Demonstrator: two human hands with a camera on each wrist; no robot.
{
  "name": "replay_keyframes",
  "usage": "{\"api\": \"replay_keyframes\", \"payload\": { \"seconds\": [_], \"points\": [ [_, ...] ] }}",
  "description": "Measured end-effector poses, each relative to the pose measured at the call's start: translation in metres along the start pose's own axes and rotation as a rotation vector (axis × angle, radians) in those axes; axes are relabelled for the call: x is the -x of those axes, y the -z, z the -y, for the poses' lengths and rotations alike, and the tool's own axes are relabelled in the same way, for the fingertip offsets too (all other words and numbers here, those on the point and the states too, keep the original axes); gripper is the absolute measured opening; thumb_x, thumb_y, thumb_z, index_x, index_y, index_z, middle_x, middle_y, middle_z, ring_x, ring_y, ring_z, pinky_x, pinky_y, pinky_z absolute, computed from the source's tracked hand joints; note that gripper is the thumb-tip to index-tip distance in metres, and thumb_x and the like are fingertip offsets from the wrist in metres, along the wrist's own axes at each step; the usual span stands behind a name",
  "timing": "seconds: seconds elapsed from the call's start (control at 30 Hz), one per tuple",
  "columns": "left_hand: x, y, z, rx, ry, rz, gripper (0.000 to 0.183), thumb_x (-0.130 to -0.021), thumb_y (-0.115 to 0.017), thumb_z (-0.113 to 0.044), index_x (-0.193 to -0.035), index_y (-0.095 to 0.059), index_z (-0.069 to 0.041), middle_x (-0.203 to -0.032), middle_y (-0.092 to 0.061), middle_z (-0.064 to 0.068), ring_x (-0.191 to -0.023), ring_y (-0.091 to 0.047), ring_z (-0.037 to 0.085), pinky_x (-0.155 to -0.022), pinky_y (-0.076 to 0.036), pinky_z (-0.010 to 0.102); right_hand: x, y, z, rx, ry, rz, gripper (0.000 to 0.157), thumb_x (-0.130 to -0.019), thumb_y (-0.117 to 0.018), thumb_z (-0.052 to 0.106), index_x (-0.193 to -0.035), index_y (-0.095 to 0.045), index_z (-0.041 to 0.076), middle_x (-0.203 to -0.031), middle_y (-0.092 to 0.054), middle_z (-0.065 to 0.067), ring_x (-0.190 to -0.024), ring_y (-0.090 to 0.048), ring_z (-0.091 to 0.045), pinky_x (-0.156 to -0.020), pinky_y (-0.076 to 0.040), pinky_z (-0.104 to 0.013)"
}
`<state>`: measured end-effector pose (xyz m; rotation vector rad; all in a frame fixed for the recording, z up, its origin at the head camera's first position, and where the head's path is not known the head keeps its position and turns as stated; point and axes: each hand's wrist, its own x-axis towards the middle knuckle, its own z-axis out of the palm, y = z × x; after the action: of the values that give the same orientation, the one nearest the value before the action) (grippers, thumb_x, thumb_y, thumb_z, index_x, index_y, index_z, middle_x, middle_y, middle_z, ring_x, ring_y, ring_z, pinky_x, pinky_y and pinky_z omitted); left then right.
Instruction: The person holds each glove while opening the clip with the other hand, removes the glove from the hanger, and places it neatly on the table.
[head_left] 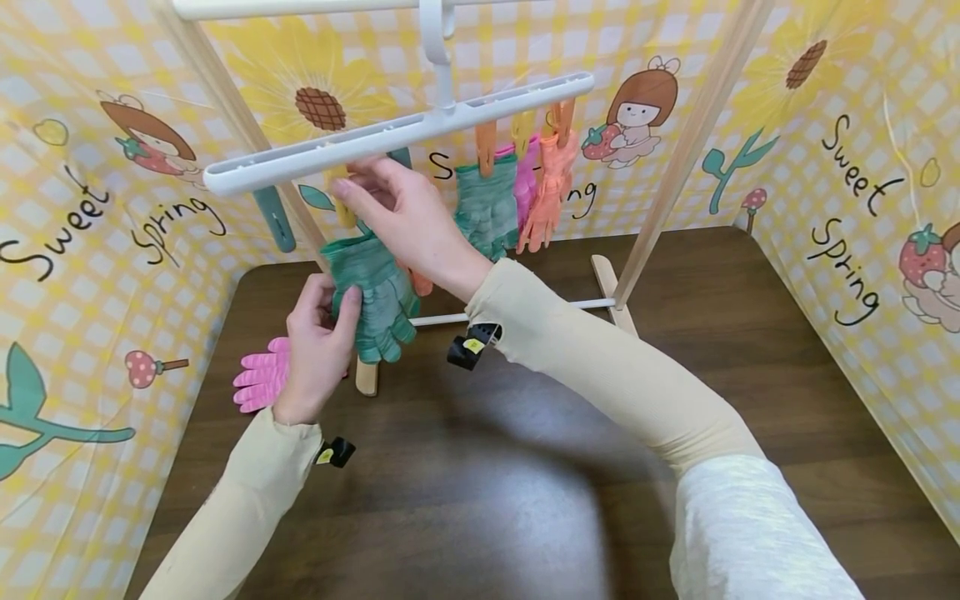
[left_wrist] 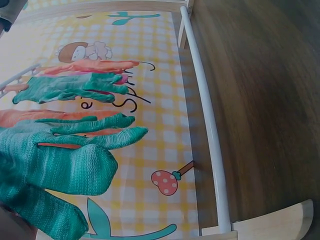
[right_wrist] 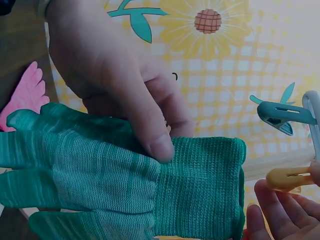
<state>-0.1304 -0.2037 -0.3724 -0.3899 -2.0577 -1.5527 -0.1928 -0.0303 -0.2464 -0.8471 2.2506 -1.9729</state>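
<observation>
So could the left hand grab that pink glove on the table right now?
Probably not as it stands: the left hand is busy pinching the green knit glove. If it let go, the way looks free, since the pink glove lies nearby with nothing seen on top of it.

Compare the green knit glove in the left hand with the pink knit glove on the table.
Support: the left hand pinches the green knit glove; the pink knit glove lies on the brown wood-grain table.
Pose: in the head view, the green glove's fingers point downward, the pink glove's to picture left.
View: there, the hand partly hides the pink glove; the green glove shows more.
Both look streaked.
</observation>
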Motion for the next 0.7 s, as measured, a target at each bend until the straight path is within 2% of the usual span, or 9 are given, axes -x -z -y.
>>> {"api": "replay_keyframes", "payload": {
  "seconds": [0.13, 0.3, 0.57, 0.7],
  "points": [
    [0.001, 0.001, 0.002, -0.011, -0.001, -0.007, 0.017, -0.102, -0.061, -0.001, -0.116, -0.062, 0.009, -0.09, -0.066, -0.005, -0.075, -0.064, 0.006, -0.067, -0.051, 0.016, 0.003, 0.001, 0.0, -0.003, 0.014, 0.007, 0.036, -0.107, -0.062, 0.022, -0.139, -0.06, 0.008, -0.125, -0.071, -0.004, -0.111, -0.067, -0.004, -0.093, -0.05, -0.018],
    [0.003, 0.002, 0.004, -0.028, 0.003, -0.004, 0.017, -0.103, -0.062, -0.002, -0.116, -0.062, 0.008, -0.089, -0.066, -0.006, -0.075, -0.063, 0.007, -0.068, -0.05, 0.016, 0.009, 0.008, -0.005, 0.041, 0.101, 0.019, 0.039, -0.107, -0.061, 0.022, -0.142, -0.059, 0.006, -0.133, -0.069, -0.007, -0.117, -0.067, -0.007, -0.099, -0.049, -0.019],
    [0.012, 0.005, 0.006, -0.103, 0.011, -0.01, 0.014, -0.1, -0.063, 0.002, -0.113, -0.063, 0.008, -0.085, -0.064, -0.003, -0.07, -0.058, 0.003, -0.065, -0.047, 0.015, 0.023, 0.028, -0.02, 0.076, 0.266, 0.003, 0.032, -0.108, -0.058, 0.018, -0.136, -0.062, 0.003, -0.129, -0.069, -0.009, -0.113, -0.067, -0.008, -0.1, -0.051, -0.025],
    [0.018, 0.003, -0.002, -0.16, 0.037, -0.001, 0.012, -0.1, -0.062, 0.005, -0.111, -0.061, 0.011, -0.081, -0.062, 0.005, -0.067, -0.053, 0.0, -0.062, -0.043, 0.015, 0.038, 0.041, -0.032, 0.118, 0.332, -0.016, 0.028, -0.107, -0.058, 0.013, -0.131, -0.063, -0.001, -0.127, -0.069, -0.012, -0.112, -0.067, -0.011, -0.1, -0.051, -0.028]
  ]
}}
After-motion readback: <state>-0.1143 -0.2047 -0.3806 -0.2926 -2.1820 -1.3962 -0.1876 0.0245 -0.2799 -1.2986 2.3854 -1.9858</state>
